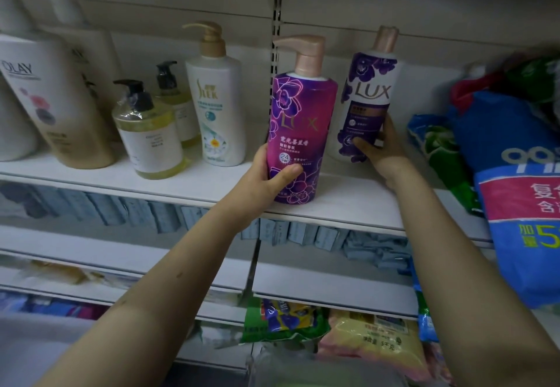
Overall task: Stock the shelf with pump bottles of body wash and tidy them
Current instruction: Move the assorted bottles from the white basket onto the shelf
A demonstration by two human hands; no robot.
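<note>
On the white metal shelf [194, 182], the magenta plastic pump bottle [303, 119] stood near the front edge, held low down by the left hand [269, 180]. Just right of it and further back was the white-and-purple plastic pump bottle [366, 89], gripped near its base by the right hand [378, 144]. Leftward came a white gold-pumped bottle [218, 98], then two clear pump bottles of yellow liquid, one [148, 132] before the other [175, 98], then a large white-and-gold bottle [60, 98]. Blue plastic bags [515, 204] lay at the right end.
</note>
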